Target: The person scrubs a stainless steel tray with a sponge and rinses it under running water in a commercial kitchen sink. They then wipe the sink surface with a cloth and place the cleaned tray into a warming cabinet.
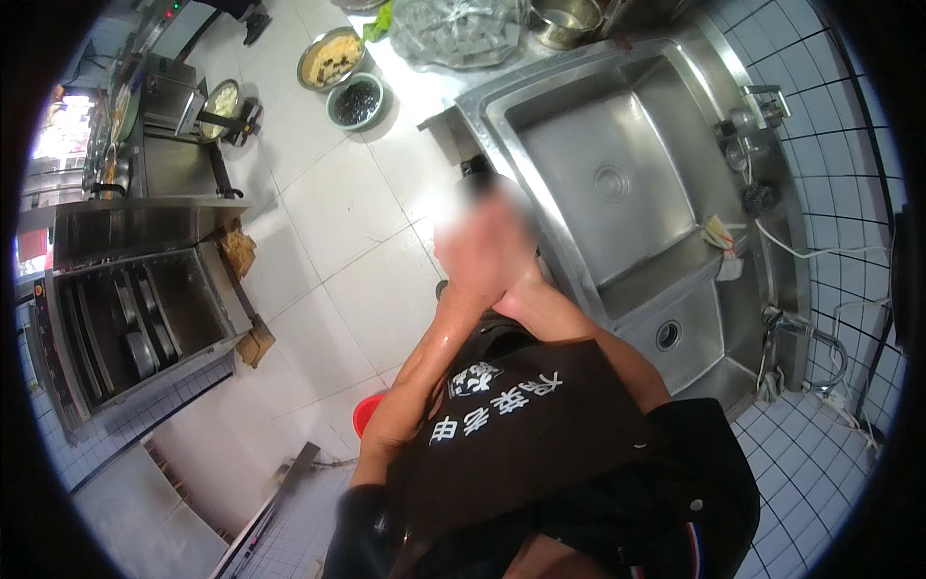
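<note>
My left hand (469, 264) and my right hand (519, 288) are together in front of my body, beside the front edge of a stainless steel sink (535, 210). A blurred patch covers most of both hands, so their fingers and anything between them are hidden. Wet-looking skin shows on my left forearm. Below the hands hangs a dark apron (506, 463) with white writing. The sink has a large basin (615, 145) and a smaller basin (669, 311), each with a drain.
Bowls of food (331, 59) (354, 101) stand at the upper left of the sink, near a bagged bundle (456, 32) and a metal pot (568, 18). Faucets (759, 108) (810, 340) line the tiled wall. Metal kitchen equipment (145, 318) stands left; a person's shoe (257, 27) shows above.
</note>
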{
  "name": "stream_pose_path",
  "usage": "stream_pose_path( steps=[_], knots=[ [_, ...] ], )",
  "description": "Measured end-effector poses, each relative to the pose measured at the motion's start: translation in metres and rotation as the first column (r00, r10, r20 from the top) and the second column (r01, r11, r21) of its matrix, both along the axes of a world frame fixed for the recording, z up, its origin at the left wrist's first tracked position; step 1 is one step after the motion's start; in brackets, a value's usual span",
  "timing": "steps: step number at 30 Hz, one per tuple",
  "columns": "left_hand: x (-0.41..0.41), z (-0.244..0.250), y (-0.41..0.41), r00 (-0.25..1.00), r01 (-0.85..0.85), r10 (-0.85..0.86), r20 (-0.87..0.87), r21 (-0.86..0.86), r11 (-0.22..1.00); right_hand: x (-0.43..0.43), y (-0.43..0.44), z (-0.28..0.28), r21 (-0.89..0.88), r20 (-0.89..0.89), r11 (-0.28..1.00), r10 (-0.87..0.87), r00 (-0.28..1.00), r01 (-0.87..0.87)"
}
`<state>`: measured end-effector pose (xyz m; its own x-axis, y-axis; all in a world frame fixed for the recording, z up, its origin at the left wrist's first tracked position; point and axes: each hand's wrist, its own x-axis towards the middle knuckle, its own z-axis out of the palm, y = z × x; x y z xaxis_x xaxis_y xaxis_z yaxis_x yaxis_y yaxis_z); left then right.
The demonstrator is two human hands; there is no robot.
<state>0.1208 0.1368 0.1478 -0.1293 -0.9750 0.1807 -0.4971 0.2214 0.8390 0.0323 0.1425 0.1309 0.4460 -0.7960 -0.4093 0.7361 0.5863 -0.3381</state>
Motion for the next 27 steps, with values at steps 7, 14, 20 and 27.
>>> stream_pose_path(
  steps=[7,14,20,27],
  knots=[
    [-0.008,-0.019,-0.012,0.998,-0.035,0.021,0.067,0.215,0.976,-0.111,-0.007,0.019,0.067,0.187,0.994,-0.095,0.978,0.084],
    [0.03,-0.084,0.016,0.979,-0.087,0.172,-0.106,0.546,0.833,-0.277,-0.048,-0.008,-0.412,-0.07,0.883,-0.278,0.958,0.226],
    [0.053,-0.112,0.038,0.981,-0.095,0.178,-0.079,0.602,0.793,-0.293,0.016,-0.163,-0.024,-0.871,0.923,-0.208,0.444,0.384],
    [0.06,-0.115,0.03,0.949,-0.159,0.296,-0.108,0.649,0.744,-0.272,0.051,-0.207,-0.133,-0.957,0.987,-0.152,0.247,0.093]
  ],
)
